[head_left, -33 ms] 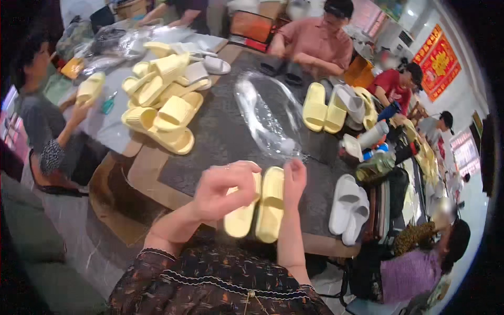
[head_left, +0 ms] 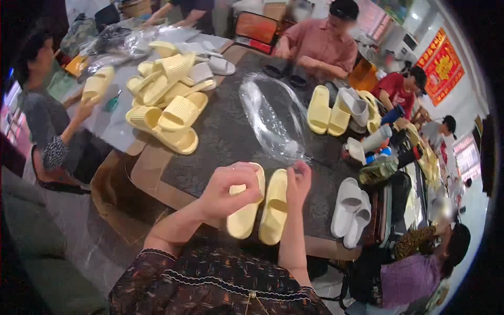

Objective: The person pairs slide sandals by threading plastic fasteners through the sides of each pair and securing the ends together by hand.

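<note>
Two yellow slippers lie side by side on the dark tabletop in front of me, toes pointing away. My left hand (head_left: 234, 190) is curled closed over the left slipper (head_left: 243, 219) and hides much of its strap. Whether anything is pinched in those fingers cannot be seen. Beside the right slipper (head_left: 272, 216), my right hand (head_left: 297, 185) is raised with its fingertips drawn together. Just beyond those fingertips is the near end of a clear plastic bag (head_left: 265, 123), stretched out flat on the table; contact with it is unclear.
A heap of yellow slippers (head_left: 170, 100) and grey ones fills the table's left side. More yellow slippers (head_left: 318, 111) stand at the far right, near bottles (head_left: 377, 137). A grey pair (head_left: 350, 210) lies right of me. Co-workers sit around; one at left holds a yellow slipper (head_left: 98, 84).
The whole view has shifted slightly, with the scene sitting a little further right. My right fingertips have turned a little; my left hand keeps its curled pose.
</note>
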{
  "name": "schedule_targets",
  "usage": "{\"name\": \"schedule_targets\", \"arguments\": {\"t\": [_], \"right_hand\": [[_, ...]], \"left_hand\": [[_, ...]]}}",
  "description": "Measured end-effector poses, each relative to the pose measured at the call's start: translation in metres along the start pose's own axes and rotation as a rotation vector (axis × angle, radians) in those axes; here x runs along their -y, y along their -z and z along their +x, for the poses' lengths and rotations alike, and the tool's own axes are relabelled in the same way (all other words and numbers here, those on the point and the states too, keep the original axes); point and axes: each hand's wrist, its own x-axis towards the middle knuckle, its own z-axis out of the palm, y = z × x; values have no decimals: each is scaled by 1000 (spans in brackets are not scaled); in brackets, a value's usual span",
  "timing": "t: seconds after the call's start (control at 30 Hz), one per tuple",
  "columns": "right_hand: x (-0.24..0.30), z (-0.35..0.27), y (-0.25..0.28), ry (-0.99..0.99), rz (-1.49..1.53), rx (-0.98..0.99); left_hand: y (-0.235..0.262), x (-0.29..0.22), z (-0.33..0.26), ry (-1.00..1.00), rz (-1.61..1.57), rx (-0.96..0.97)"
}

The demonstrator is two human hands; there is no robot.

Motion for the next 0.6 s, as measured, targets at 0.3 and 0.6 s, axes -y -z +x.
{"name": "schedule_targets", "arguments": {"t": [0.3,0.6], "right_hand": [[64,-61,65,-360,-406,393],[45,-83,53,-273,-830,587]], "left_hand": [[64,81,-40,325,1019,-381],[160,148,-28,855,1392,-443]]}}
